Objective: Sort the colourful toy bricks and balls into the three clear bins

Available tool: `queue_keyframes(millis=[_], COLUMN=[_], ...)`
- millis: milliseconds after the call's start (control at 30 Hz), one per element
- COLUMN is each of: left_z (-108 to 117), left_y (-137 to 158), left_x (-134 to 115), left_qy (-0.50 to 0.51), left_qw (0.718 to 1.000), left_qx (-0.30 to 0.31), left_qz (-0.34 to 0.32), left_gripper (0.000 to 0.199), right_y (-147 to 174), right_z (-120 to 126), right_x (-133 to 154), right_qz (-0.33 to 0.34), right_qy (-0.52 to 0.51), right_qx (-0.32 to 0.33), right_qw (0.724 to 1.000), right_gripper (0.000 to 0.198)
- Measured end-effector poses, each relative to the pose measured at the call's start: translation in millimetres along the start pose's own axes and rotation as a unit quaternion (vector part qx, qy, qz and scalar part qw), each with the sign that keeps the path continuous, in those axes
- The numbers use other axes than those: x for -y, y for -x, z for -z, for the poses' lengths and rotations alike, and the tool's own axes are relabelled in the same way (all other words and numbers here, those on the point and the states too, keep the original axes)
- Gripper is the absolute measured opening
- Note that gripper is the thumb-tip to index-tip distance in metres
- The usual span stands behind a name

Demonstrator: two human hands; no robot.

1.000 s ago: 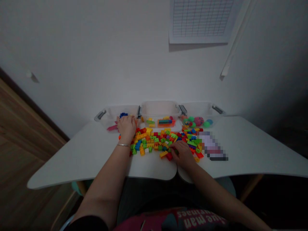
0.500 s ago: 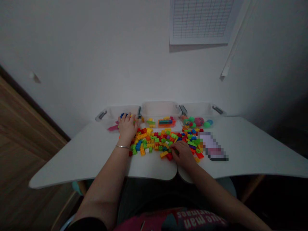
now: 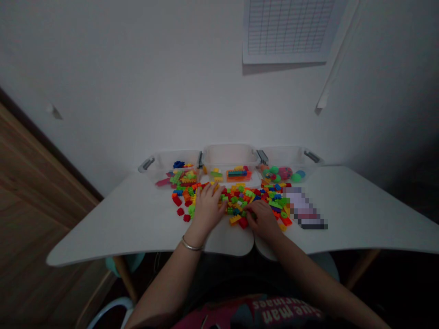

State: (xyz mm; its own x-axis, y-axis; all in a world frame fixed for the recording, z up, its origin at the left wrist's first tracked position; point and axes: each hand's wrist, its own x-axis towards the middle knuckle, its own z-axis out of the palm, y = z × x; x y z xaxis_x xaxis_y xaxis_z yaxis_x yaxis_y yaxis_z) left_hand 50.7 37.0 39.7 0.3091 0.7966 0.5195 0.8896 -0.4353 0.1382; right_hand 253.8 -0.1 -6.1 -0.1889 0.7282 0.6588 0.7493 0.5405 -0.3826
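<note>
Along the near edge of the white table (image 3: 137, 224), above a printed shirt (image 3: 247, 313), two bare forearms reach forward, a bracelet (image 3: 191, 245) around the left wrist. The right hand (image 3: 262, 220) rests low at the near side of a heap of toy bricks (image 3: 235, 200), fingers curled and thumb close to them in a narrow grip; I cannot tell whether a brick is between them. Slightly farther in, the left hand (image 3: 210, 204) lies palm down over the heap's left part, fingers spread fairly wide; anything under the palm is hidden. The bricks, mostly yellow, green, red and orange, lie loose across both hands' reach, with a few red ones (image 3: 180, 211) apart at the left. A blurred-out object (image 3: 303, 208) lies just right of the heap. Behind stand three clear boxes: the left box (image 3: 161, 159) holds some bricks and other pieces, the middle box (image 3: 230, 154) shows coloured pieces low at its front, and the right box (image 3: 286, 155) has round green and pink things. Judging by the large loose heap, the handling of the bricks looks far from finished. Beyond, a gridded sheet (image 3: 284, 32) hangs on the wall
</note>
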Motion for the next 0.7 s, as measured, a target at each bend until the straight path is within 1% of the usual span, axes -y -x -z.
queue_keyframes(millis=[67,200,300,400,467,533,600,700], left_z=[-7,-18,-22,-25,-26,-27,-28,-29], left_y=[3,5,6,7,7,8,8,9], left_x=[-1,5,7,7,6,7,8,9], left_qy=[-0.008,-0.012,-0.002,0.013,0.018,0.022,0.024,0.023], left_qw=[1.0,0.999,0.998,0.996,0.996,0.995,0.995,0.996], left_qx=[0.003,-0.008,-0.013,-0.022,-0.029,-0.032,-0.035,-0.035], left_qz=[-0.019,-0.042,-0.065,-0.081,-0.088,-0.092,-0.089,-0.08], left_gripper=[0.044,0.04,0.034,0.035,0.034,0.031,0.029,0.026], right_y=[0,1,3,4,3,0,-5,-13], right_z=[-1,-2,-2,0,5,13,23,41], right_x=[-1,-3,-2,-1,-2,-6,-14,-28], right_qz=[0.0,-0.006,-0.004,0.006,0.001,-0.026,-0.065,-0.12], right_qy=[-0.001,0.002,0.0,-0.009,0.001,0.032,0.083,0.181], right_qx=[-0.005,-0.013,-0.015,-0.024,-0.039,-0.053,-0.055,-0.019], right_qw=[1.0,1.0,1.0,1.0,0.999,0.998,0.993,0.976], right_gripper=[0.015,0.016,0.016,0.016,0.015,0.016,0.018,0.022])
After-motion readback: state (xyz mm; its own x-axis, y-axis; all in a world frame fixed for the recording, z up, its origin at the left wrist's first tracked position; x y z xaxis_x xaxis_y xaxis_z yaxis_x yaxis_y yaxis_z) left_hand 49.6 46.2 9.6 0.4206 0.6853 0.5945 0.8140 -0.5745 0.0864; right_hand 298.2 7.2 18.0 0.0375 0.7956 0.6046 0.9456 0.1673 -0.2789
